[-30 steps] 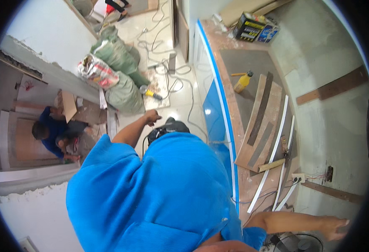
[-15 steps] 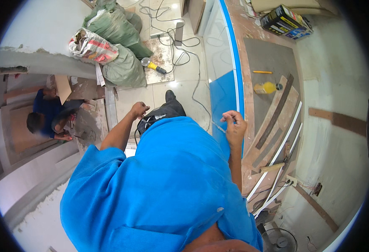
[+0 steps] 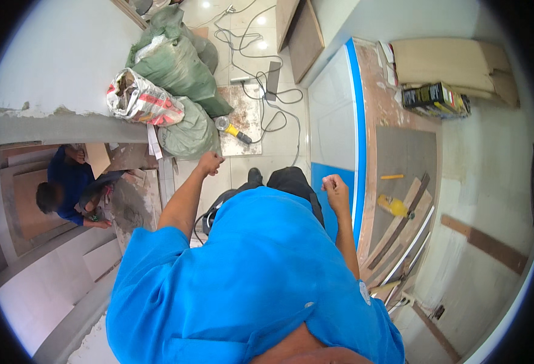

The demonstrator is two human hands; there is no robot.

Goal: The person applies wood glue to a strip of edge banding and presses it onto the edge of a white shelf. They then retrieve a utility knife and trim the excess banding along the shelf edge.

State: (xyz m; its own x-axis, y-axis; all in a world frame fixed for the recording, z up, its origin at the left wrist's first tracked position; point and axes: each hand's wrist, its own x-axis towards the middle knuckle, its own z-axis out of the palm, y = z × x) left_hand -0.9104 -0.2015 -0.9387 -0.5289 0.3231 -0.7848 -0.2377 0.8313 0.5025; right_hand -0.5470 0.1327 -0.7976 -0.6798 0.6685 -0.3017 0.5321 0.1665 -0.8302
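Note:
My left hand [image 3: 210, 163] hangs out in front of my body above the tiled floor, its fingers curled in; whether anything is in them is too small to make out. Nearest to it are the green sacks and a yellow angle grinder [image 3: 233, 130] lying on a stained board [image 3: 253, 112]. My right hand [image 3: 336, 189] is raised beside the blue part of a panel [image 3: 333, 173], fingers bent together. What it may hold is hidden. Neither hand visibly touches the things around it.
Green sacks [image 3: 182, 73] and a white-red bag [image 3: 134, 97] stand at left; cables [image 3: 245, 39] snake across the floor. On the right counter lie a yellow bottle [image 3: 392, 205], wooden strips [image 3: 394, 227] and a box [image 3: 432, 100]. Another person [image 3: 72, 182] crouches at far left.
My body has turned and moved forward, so the sacks, grinder and counter sit lower in view. My right hand has lowered relative to the counter, and its fingers have drawn closer together.

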